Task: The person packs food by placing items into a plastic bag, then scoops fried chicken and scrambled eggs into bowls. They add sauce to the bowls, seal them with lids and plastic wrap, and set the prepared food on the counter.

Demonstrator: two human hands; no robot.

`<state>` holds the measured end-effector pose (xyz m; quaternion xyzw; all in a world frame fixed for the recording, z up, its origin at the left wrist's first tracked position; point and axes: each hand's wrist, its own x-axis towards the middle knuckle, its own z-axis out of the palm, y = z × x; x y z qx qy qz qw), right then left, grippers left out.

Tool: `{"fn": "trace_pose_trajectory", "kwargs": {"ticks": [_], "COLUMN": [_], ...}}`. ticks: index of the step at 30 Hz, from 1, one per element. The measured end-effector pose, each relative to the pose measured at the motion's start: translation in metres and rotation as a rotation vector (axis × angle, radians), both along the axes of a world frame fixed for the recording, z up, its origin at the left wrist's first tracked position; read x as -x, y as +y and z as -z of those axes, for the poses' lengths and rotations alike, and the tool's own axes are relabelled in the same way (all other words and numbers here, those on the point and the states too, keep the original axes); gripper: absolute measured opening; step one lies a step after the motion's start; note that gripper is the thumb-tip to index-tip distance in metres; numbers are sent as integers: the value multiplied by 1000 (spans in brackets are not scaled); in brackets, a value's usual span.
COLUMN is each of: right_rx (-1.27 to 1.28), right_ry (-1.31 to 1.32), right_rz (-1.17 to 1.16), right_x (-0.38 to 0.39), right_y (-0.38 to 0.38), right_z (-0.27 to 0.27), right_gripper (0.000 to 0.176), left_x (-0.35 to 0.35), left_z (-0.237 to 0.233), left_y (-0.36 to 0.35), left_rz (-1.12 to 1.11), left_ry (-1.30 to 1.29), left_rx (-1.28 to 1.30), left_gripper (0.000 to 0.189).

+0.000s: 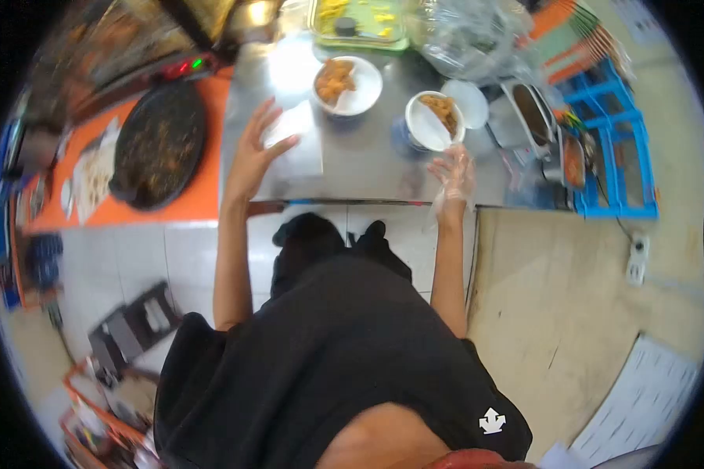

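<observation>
My bare left hand (260, 151) is open, thumb and fingers spread, at a white sheet of paper (301, 144) on the metal counter. A clear plastic glove covers my right hand (452, 176). Its fingers stretch apart toward the lower rim of a white bowl (426, 129), with the fingertips at or very near it. Brown fried pieces (440, 109) fill one side of that bowl, beside something white. To its left stands a second white bowl (365, 90) holding similar fried pieces (335, 80). A round white lid (467, 103) lies against the right bowl.
A large dark pan (163, 144) sits on the orange surface at left. Behind the bowls are a green-rimmed tray (360, 39) and a clear plastic bag (473, 39). Metal food containers (516, 117) and a blue rack (618, 156) stand at right.
</observation>
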<state>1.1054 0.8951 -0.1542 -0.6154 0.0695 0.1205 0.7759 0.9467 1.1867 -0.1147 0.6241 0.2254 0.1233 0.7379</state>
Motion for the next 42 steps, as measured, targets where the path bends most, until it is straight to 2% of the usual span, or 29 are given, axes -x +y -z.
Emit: {"fn": "trace_pose_trajectory", "kwargs": {"ticks": [1,3,4,5,6,7,8,9,10,11,13,14,15,17,18,20,21,23,24,27,32,37,40,42], "right_rx": [-13,-87,-120,-1,125,99,112,134,11,0,-228,-240,-244,-315,-293,-264,-239,-213,-190,-120,-169,-246,-137,-179], "right_ry": [25,-379,-375,-607,-857,-877,-673,-462,-412,-420,-229,-146,-148,14,96,28,-40,-44,-42,-14,38,67,-17,27], "right_rz": [-65,-622,-667,-856,-1028,-1057,-1203,-1340,-1347,-1382,-1333,-1327,-1350,-1223,-1157,-1152,-1140,-1159,-1179,-1200,-1155,-1119,-1168,-1170], "right_x": [9,29,33,36,36,33,30,27,28,32,41,45,48,53,57,53,51,52,53,52,45,29,10,-1], "right_y": [11,40,50,57,61,64,67,71,72,73,76,80,82,90,91,98,102,106,106,109,114,114,116,116], "right_z": [-7,-44,-68,-92,-105,-107,-110,-113,-114,-116,-121,-122,-124,-135,-145,-142,-142,-152,-157,-162,-168,-176,-169,-170], "right_gripper": [48,52,52,51,51,51,49,47,38,38,35,34,34,36,38,39,41,45,50,46,41,35,34,35], "left_x": [7,-1,-3,-6,-9,-11,-12,-11,-10,-9,-10,-11,-12,-18,-19,-22,-22,-21,-25,-37,-50,-75,-87,-93], "left_z": [-12,-43,-64,-78,-88,-97,-106,-114,-121,-127,-135,-137,-139,-149,-152,-155,-158,-164,-166,-170,-188,-186,-182,-179], "left_y": [-20,-55,-70,-81,-88,-91,-91,-89,-88,-87,-81,-75,-76,-75,-74,-68,-62,-41,-35,-14,-4,0,-4,-12], "left_rz": [-165,-218,-226,-232,-244,-252,-285,-251,-217,-252,-305,-287,-309,-238,-244,-36,-33,197,203,224,149,121,96,52], "left_ry": [-99,-254,-297,-336,-356,-385,-398,-385,-370,-377,-426,-439,-443,-658,-660,-781,-786,-821,-822,-909,-843,-885,-908,-830], "left_rx": [-114,-60,30,33,58,82,60,131,206,194,151,73,65,224,219,474,476,420,421,465,327,356,484,461], "left_gripper": [86,95,100,103,92,82,82,66,52,52,34,42,42,56,56,55,55,64,64,62,62,63,64,66]}}
